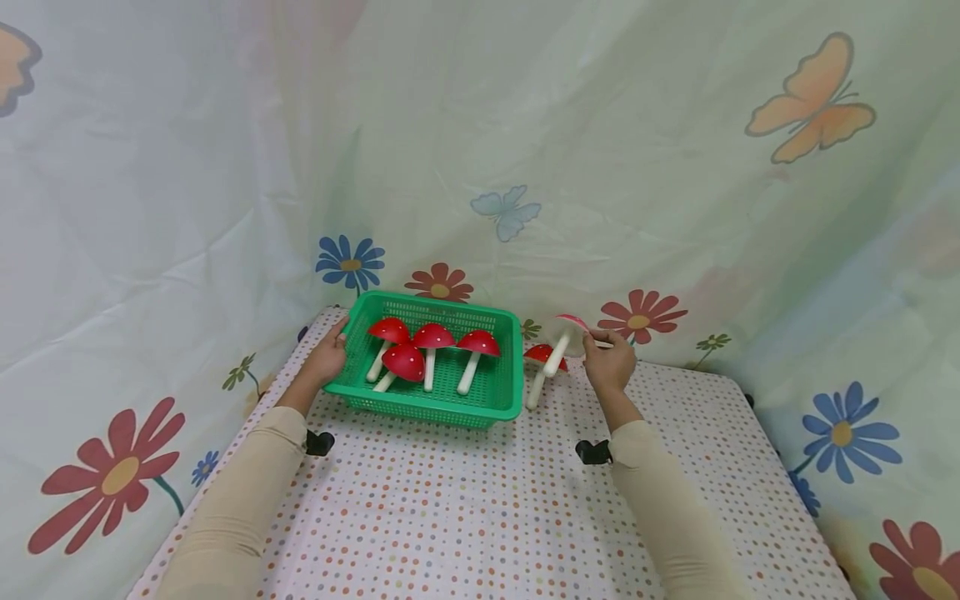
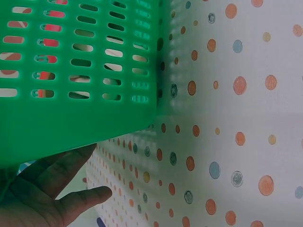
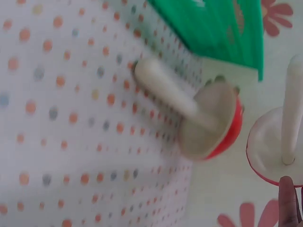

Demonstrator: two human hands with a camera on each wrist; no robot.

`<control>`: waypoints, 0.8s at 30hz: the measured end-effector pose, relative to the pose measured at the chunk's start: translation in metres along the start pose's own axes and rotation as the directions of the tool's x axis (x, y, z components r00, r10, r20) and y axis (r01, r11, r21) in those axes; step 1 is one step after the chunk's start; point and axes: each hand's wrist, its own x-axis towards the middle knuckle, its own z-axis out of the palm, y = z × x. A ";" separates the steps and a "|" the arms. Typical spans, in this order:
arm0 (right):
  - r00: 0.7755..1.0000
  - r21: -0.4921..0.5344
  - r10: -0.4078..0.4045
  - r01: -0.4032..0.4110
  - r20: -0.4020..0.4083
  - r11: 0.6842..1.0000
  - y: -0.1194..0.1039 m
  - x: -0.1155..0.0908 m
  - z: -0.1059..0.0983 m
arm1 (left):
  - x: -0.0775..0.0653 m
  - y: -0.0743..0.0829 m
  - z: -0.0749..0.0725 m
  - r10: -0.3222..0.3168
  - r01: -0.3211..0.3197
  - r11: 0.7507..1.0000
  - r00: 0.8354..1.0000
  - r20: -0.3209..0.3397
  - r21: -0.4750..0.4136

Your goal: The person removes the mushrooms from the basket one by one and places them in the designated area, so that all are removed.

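Observation:
A green plastic basket stands at the back of the table, with several toy mushrooms in it, red caps dotted white on pale stems. At the basket's left end is my left hand; in the left wrist view its fingers lie fairly straight against the green wall, the thumb apart. My right hand pinches another toy mushroom by its cap edge, right of the basket and raised, stem pointing down. Behind it, one more mushroom lies on the table, seen clearly in the right wrist view.
A dotted cloth covers the table. Close behind it hangs a pale curtain printed with flowers and butterflies, which also runs along both sides. Dark straps with small black devices sit at both wrists.

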 end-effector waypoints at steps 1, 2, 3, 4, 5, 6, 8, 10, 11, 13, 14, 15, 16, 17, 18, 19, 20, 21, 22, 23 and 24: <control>1.000 -0.030 0.010 -0.010 -0.007 0.999 0.005 0.003 -0.003 | 0.000 0.000 0.000 -0.002 0.002 1.000 1.000 0.000 0.000; 1.000 -0.060 0.020 -0.021 -0.017 0.998 0.009 0.005 -0.006 | 0.001 -0.001 0.000 -0.004 0.004 1.000 1.000 -0.001 -0.001; 0.999 -0.083 0.030 -0.032 -0.029 0.996 0.014 0.007 -0.009 | 0.000 -0.001 0.000 -0.006 0.006 1.000 1.000 -0.002 -0.003; 0.998 -0.107 0.040 -0.044 -0.039 0.993 0.019 0.010 -0.012 | 0.000 -0.001 0.000 -0.008 0.008 1.000 1.000 -0.003 -0.004; 0.997 -0.128 0.050 -0.056 -0.051 0.990 0.024 0.011 -0.014 | 0.000 0.000 0.000 -0.009 0.009 1.000 1.000 -0.002 -0.006; 0.997 -0.149 0.058 -0.066 -0.058 0.987 0.028 0.013 -0.017 | 0.000 0.000 0.000 -0.008 0.008 1.000 1.000 -0.002 -0.004; 0.995 -0.169 0.077 -0.088 -0.067 0.982 0.038 0.015 -0.021 | -0.001 0.001 0.000 -0.007 0.007 1.000 1.000 -0.003 0.000; 0.994 -0.197 0.088 -0.098 -0.062 0.975 0.046 0.016 -0.025 | -0.002 0.002 0.000 -0.007 0.007 1.000 1.000 -0.005 0.008; 0.995 -0.208 0.089 -0.098 -0.055 0.973 0.049 0.016 -0.026 | -0.002 0.002 0.000 -0.005 0.005 1.000 1.000 -0.005 0.010; 0.995 -0.235 0.098 -0.102 -0.030 0.967 0.055 0.014 -0.029 | -0.001 0.001 -0.001 -0.005 0.005 1.000 1.000 -0.006 0.010; 0.995 -0.252 0.102 -0.103 -0.018 0.962 0.057 0.013 -0.029 | -0.001 0.001 -0.001 -0.004 0.005 1.000 1.000 -0.005 0.008; 0.994 -0.266 0.109 -0.106 -0.005 0.958 0.059 0.011 -0.029 | -0.001 0.001 0.000 -0.004 0.004 1.000 1.000 -0.005 0.005; 0.994 -0.280 0.110 -0.105 0.004 0.954 0.061 0.009 -0.029 | -0.001 0.000 0.000 -0.002 0.002 1.000 1.000 -0.004 0.003; 0.993 -0.291 0.118 -0.109 0.014 0.951 0.062 0.008 -0.029 | 0.000 0.000 0.000 -0.002 0.002 1.000 1.000 -0.004 -0.002; 0.992 -0.308 0.121 -0.109 0.020 0.945 0.064 0.007 -0.028 | 0.000 -0.001 0.001 -0.002 0.002 1.000 1.000 -0.005 -0.004; 0.992 -0.322 0.120 -0.105 0.025 0.941 0.065 0.006 -0.027 | 0.001 -0.001 0.001 -0.002 0.002 1.000 1.000 -0.005 -0.009; 0.993 -0.336 0.113 -0.097 0.029 0.937 0.067 0.006 -0.025 | 0.001 -0.001 0.001 -0.002 0.002 1.000 1.000 -0.006 -0.008; 0.994 -0.351 0.106 -0.089 0.032 0.932 0.068 0.006 -0.024 | 0.002 -0.002 0.001 -0.003 0.003 1.000 1.000 -0.008 -0.006; 0.995 -0.368 0.098 -0.079 0.035 0.927 0.070 0.005 -0.023 | 0.002 -0.002 0.002 -0.002 0.002 1.000 1.000 -0.009 -0.004; 0.995 -0.381 0.092 -0.071 0.039 0.922 0.072 0.005 -0.022 | 0.002 -0.002 0.002 -0.001 0.001 1.000 1.000 -0.010 -0.003; 0.995 -0.393 0.086 -0.063 0.041 0.918 0.073 0.005 -0.022 | 0.003 -0.002 0.002 0.000 0.000 1.000 1.000 -0.010 -0.001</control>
